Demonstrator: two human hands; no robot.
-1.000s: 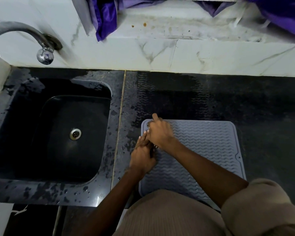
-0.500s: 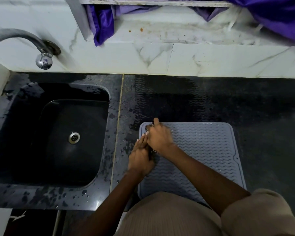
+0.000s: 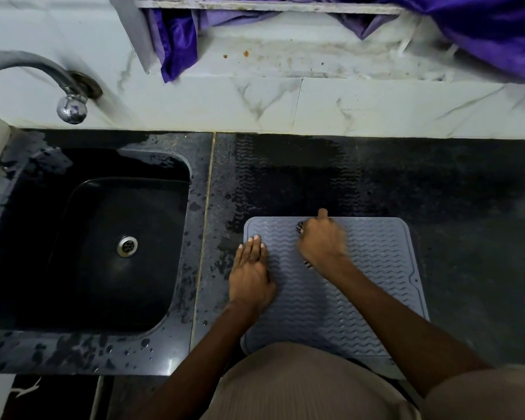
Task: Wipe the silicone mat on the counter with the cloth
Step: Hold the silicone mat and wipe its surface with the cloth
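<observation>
A second ago both hands huddled at the mat's far left corner; now the right hand (image 3: 322,242) has swept rightward along the far edge, so the wiping looks underway. It grasps a mostly hidden cloth (image 3: 299,227) against the silicone mat (image 3: 376,268) on the desk (image 3: 467,207), while the left hand (image 3: 250,272) lies released, flat, pinning the mat's left edge

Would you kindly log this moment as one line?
left hand flat on mat | right hand grips cloth at mat's far edge | sink left
</observation>
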